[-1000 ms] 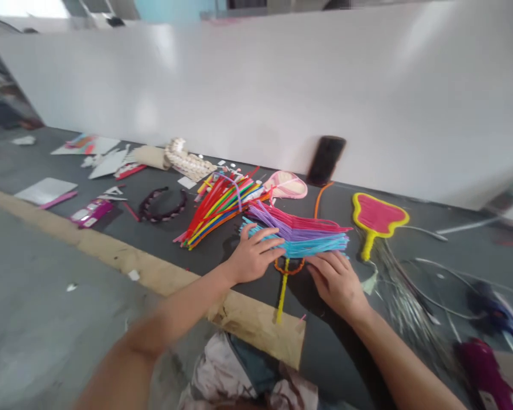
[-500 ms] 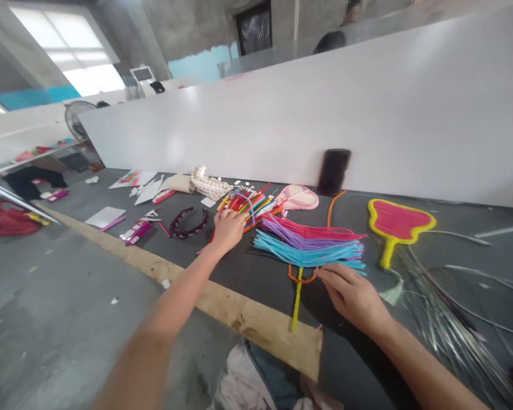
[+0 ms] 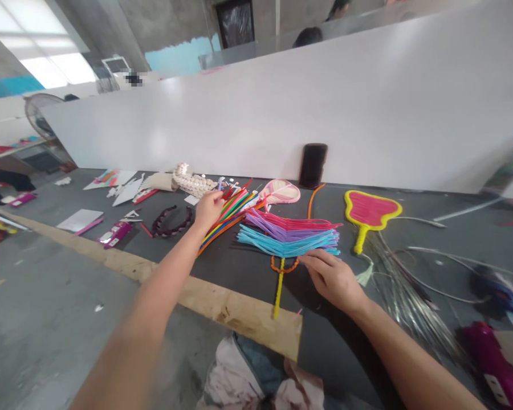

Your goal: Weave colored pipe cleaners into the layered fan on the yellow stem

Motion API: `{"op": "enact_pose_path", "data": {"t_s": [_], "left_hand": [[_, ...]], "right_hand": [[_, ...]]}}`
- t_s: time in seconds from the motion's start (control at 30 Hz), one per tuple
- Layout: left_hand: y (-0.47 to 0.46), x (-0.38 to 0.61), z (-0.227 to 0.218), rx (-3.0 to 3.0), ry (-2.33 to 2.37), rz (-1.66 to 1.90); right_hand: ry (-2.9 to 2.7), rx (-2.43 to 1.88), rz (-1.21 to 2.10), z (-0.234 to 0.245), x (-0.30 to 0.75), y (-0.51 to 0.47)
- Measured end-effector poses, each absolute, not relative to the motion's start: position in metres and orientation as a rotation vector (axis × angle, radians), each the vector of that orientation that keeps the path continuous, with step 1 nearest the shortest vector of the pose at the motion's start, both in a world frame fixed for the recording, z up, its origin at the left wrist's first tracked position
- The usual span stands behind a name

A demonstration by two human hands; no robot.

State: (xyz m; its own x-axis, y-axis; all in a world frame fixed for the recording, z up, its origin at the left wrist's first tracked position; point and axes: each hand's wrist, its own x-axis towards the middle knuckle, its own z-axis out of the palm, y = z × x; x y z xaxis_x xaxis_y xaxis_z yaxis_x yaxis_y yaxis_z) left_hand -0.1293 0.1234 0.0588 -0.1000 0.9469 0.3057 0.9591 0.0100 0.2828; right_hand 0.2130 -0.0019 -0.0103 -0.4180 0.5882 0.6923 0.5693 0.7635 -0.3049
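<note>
My left hand (image 3: pixel 210 210) is closed at the left side of a loose pile of coloured pipe cleaners (image 3: pixel 238 208). What its fingers hold, if anything, cannot be made out. With its fingertips, my right hand (image 3: pixel 331 277) pinches the right end of a twisted orange pipe cleaner (image 3: pixel 284 270). That orange piece curves around a yellow stem (image 3: pixel 278 293). Above it lies a layered fan shape of pipe cleaners, with a red row (image 3: pixel 308 226), a purple row (image 3: pixel 277 230) and a blue row (image 3: pixel 288 245), all bent in a shallow V.
A dark phone (image 3: pixel 313 165) leans on the white partition (image 3: pixel 239 119). A pink-and-yellow fan (image 3: pixel 371 209) lies right, near silvery strands (image 3: pixel 414 307). Purple glue guns (image 3: pixel 116 234) (image 3: pixel 491 359) lie on both sides. A braided headband (image 3: pixel 156 222) and pale pink oval (image 3: pixel 282 192) are left of centre.
The view has shifted right. My left hand has drawn in its fingers and moved slightly up and left off the pile, uncovering more pipe cleaners. My right hand keeps its pinch.
</note>
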Motion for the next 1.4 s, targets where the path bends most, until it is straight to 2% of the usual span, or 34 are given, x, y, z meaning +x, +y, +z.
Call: {"op": "enact_pose_path", "data": {"t_s": [0.2, 0.53, 1.17, 1.4], "left_hand": [[0.088, -0.172, 0.077, -2.029, -2.135, -0.666], [0.055, -0.156, 0.030, -2.272, -2.047, -0.424], [0.068, -0.194, 0.032, -1.794, -2.344, -0.807], [0.059, -0.210, 0.027, -1.855, -2.381, -0.694]], "right_hand": [[-2.104, -0.831, 0.068, -0.012, 0.212, -0.003], [-2.098, -0.847, 0.124, -0.013, 0.211, -0.003], [-2.141, -0.841, 0.182, -0.015, 0.213, -0.002], [-2.149, -0.849, 0.213, -0.016, 0.213, -0.002]]}}
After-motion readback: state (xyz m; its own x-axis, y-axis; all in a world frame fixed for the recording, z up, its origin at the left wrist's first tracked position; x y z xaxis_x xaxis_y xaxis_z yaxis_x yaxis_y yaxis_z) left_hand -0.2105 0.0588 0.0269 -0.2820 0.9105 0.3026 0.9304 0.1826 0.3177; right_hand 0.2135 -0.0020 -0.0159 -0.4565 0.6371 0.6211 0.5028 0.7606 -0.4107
